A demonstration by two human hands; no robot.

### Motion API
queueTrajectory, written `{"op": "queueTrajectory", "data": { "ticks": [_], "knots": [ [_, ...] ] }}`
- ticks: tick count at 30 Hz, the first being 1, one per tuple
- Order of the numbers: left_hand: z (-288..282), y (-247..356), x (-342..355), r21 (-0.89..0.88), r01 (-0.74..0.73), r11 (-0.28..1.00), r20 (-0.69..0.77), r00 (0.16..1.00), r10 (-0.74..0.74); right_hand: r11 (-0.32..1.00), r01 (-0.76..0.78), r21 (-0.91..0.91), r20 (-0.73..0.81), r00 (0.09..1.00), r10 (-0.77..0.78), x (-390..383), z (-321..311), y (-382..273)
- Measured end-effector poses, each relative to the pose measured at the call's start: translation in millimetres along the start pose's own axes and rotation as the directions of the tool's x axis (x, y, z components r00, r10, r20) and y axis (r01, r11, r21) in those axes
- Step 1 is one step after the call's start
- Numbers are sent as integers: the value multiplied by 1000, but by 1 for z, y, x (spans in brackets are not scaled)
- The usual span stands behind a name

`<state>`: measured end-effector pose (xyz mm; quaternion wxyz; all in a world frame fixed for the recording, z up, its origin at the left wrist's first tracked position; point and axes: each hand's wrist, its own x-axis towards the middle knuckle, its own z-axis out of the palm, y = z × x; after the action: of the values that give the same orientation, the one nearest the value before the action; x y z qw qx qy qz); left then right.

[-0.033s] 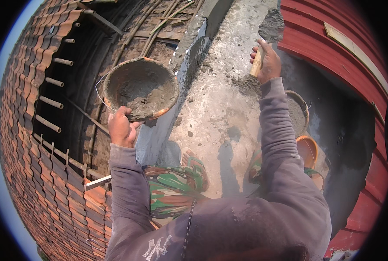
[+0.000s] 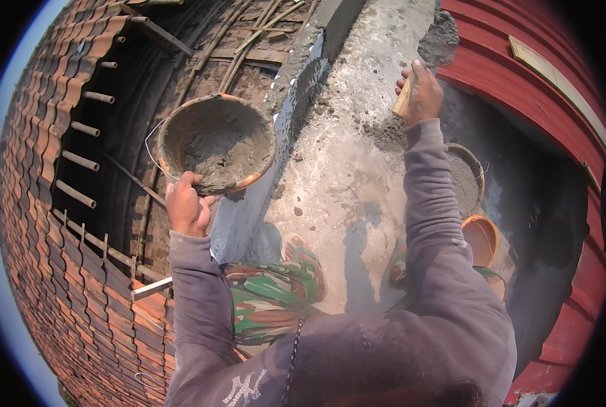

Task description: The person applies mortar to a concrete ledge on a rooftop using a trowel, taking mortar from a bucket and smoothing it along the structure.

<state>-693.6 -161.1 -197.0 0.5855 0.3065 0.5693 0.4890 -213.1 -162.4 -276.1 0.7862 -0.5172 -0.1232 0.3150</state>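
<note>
My left hand [image 2: 190, 209] grips the near rim of an orange bucket [image 2: 184, 122], its fingers closed over the edge. Wet grey mortar [image 2: 228, 154] lies inside, and the bucket is tilted so that its mouth shows. A thin wire handle hangs at its left side. Further forward and to the right, my right hand [image 2: 425, 95] is closed around the wooden handle of a trowel [image 2: 403, 105]. Grey mortar covers the blade, which points away from me beside the red metal roofing.
A low plastered wall [image 2: 291, 119] runs ahead on the left, with bamboo poles and a tiled roof [image 2: 79, 292] beyond it. Two more buckets, one holding mortar [image 2: 467, 180] and one orange [image 2: 481, 237], stand by my right forearm. Red metal roofing [image 2: 554, 88] borders the right side.
The trowel and my right hand have shifted slightly to the right. The bucket in my left hand has moved a little left and toward me.
</note>
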Motion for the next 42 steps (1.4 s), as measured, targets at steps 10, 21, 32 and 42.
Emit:
{"op": "queueTrajectory", "data": {
  "ticks": [10, 21, 32, 42],
  "knots": [
    [24, -3, 13, 72, -65, 995, 12, 998, 64, 699, 167, -695, 244, 970, 11, 24, 67, 217],
    [39, -11, -19, 301, -175, 937, 107, 983, 149, 325, 682, -655, 754, 557, 349, -130, 16, -21],
    [81, -33, -57, 173, -388, 905, 458, 846, 275, 13, 339, -941, 146, 367, 919, -146, 57, -39],
    [78, -35, -36, 184, -99, 978, 304, 952, 39, 596, -303, -744, 467, 403, 787, -179, -12, -28]
  ]
}}
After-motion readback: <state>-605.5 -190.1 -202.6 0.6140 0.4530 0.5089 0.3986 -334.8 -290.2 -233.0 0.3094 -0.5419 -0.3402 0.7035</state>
